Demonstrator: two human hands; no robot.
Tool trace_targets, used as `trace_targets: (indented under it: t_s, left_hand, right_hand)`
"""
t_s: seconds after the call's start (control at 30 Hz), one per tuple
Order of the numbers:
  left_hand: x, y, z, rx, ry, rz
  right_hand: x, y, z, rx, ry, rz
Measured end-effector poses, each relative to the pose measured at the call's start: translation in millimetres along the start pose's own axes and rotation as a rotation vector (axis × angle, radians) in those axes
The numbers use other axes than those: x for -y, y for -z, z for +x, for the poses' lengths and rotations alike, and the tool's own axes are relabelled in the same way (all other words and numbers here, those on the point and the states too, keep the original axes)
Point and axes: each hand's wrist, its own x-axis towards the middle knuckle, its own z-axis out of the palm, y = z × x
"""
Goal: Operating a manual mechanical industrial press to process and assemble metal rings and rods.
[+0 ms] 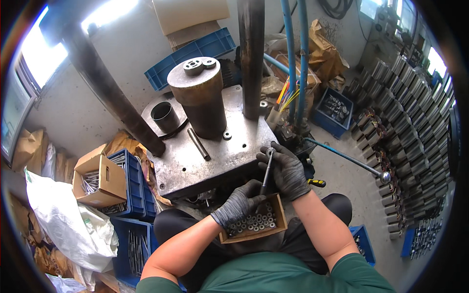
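Both my hands wear dark gloves. My right hand point(289, 171) grips the upper part of a thin metal rod point(267, 171) that stands almost upright, a small ring at its top end. My left hand point(238, 205) closes around the rod's lower end, just above a small cardboard box point(278, 215) on my lap that holds several small metal rings. The hands sit at the near edge of a worn steel press table point(195, 163).
On the table stand a large metal cylinder point(199, 100), a dark open sleeve point(164, 116), a loose pin point(199, 144) and a washer point(227, 135). Blue crates point(134, 188) and a cardboard box of rods point(97, 178) lie left; rows of stacked metal parts point(405, 112) line the right.
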Motion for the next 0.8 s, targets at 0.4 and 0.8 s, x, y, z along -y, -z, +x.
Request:
trace_targets:
  t_s: [0.4,0.8]
  left_hand:
    - [4.4,2.8,-3.9,-0.038,-0.008,-0.003]
    - [6.7,2.2,-8.3,-0.104,0.034,-0.028]
  right_hand:
    - [4.8,-12.7,-10.5,0.0,0.056,-0.138]
    - [-3.4,-22.5,-28.7,0.135,-0.097,-0.433]
